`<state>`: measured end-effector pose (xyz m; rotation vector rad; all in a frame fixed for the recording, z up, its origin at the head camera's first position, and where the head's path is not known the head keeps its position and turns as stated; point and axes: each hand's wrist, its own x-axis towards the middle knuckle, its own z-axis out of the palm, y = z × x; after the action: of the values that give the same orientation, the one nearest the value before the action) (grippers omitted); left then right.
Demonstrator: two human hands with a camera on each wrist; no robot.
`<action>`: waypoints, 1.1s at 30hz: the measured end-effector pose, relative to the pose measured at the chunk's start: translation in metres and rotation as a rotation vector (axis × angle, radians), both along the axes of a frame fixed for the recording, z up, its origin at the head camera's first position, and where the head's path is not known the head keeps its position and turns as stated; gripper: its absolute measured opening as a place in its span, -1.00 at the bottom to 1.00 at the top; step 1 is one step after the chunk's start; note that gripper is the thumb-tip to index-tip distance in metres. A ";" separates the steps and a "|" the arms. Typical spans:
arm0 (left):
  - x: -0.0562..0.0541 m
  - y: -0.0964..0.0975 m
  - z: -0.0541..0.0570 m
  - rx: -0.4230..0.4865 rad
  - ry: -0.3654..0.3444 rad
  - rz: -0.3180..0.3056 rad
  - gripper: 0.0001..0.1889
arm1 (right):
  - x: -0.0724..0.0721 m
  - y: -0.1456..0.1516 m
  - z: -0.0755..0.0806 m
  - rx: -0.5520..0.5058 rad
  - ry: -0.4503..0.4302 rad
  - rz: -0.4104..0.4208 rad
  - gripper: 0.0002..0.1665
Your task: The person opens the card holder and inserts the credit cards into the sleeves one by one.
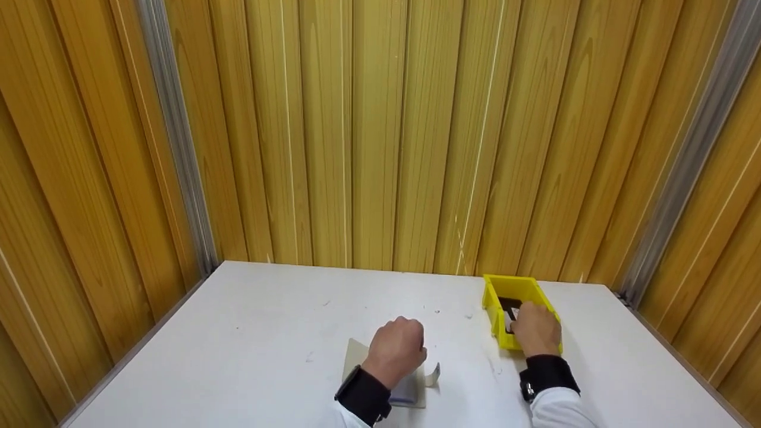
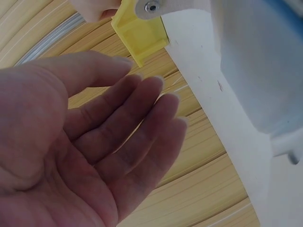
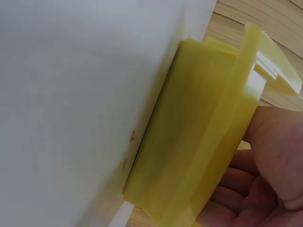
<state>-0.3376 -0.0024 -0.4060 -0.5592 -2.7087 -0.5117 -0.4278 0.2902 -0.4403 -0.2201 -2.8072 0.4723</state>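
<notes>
An opened pale beige holder, like a small wallet (image 1: 355, 355), lies under my left hand (image 1: 397, 351) in the head view, with a bluish inner part and a strap (image 1: 433, 375) curling up at its right. In the left wrist view a metal snap (image 2: 152, 6) shows near the top. My left hand (image 2: 104, 137) has loosely bent fingers and an empty palm. My right hand (image 1: 537, 330) reaches over the front of a yellow bin (image 1: 493, 309), beside a black-and-white flat item (image 1: 509, 309) inside. The bin wall (image 3: 189, 137) hides its fingertips, so I cannot tell whether they pinch anything.
The white table (image 1: 267, 333) carries the bin at its back right, close to the wood-patterned rear wall (image 1: 374, 148). Similar panels stand at both sides, with grey metal posts (image 1: 178, 131) in the corners. Small dark marks dot the tabletop.
</notes>
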 end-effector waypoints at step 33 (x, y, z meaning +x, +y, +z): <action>0.020 0.020 -0.009 -0.110 -0.106 0.337 -0.83 | 0.053 -0.054 0.090 -0.166 0.438 0.076 -0.73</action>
<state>-0.3174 0.0178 -0.4147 -0.0959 -2.8618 -0.3123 -0.3745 0.2359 -0.3506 -0.0355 -2.3572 0.6805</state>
